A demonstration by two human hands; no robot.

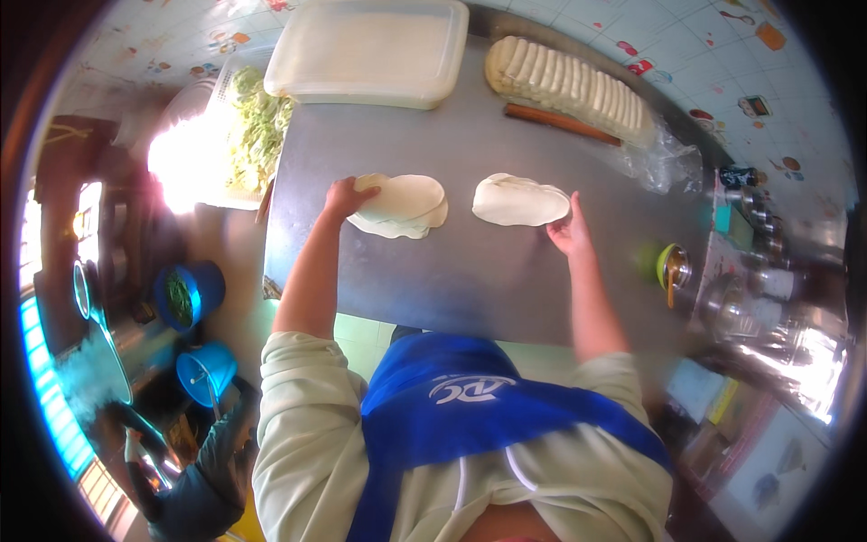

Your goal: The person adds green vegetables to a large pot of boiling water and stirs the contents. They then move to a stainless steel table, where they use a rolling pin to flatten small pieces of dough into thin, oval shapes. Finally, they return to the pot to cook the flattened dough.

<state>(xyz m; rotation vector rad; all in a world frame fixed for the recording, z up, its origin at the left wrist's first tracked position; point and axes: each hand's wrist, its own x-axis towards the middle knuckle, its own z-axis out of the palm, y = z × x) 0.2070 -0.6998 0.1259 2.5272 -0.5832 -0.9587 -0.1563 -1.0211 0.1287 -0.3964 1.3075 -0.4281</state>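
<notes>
Two small stacks of flat, oval dough sheets lie side by side on a metal worktop. At the outer end of the left dough stack [406, 201], my left hand [347, 198] grips the edge, its thumb on top. The sheets there are fanned unevenly, with lower edges showing toward me. My right hand [570, 229] holds the outer end of the right dough stack [518, 200], fingers along its right edge and partly hidden beneath it. A bare strip of worktop separates the two stacks.
Behind the stacks are a lidded plastic container [369, 51], a wooden rolling pin [562, 124] and a plastic-wrapped row of dough pieces [572, 81]. Leafy vegetables [254, 129] sit in a basket at left. A green bowl [667, 263] stands right. A co-worker [203, 481] is lower left.
</notes>
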